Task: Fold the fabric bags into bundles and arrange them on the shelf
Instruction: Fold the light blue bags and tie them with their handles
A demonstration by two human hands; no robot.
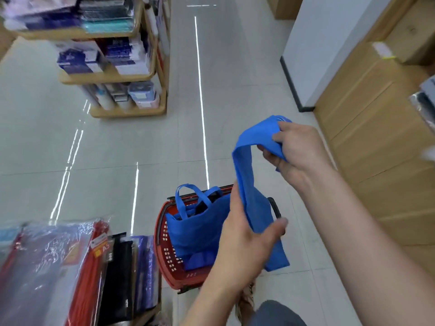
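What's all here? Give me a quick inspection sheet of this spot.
Surface: glossy tiled floor.
Job's things: folded blue bag held in the air; another blue bag in the red basket.
Clutter: packaged goods at lower left.
Grippers: left hand pinches the strip's lower part; right hand grips its top.
Cables: nothing seen.
Surroundings: wooden shelf unit with stock, wooden cabinets on the right.

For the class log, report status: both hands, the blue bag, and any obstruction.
Left hand and right hand both gripping folded blue bag, held in mid-air. More blue bags wait in red basket below. No obstruction visible.
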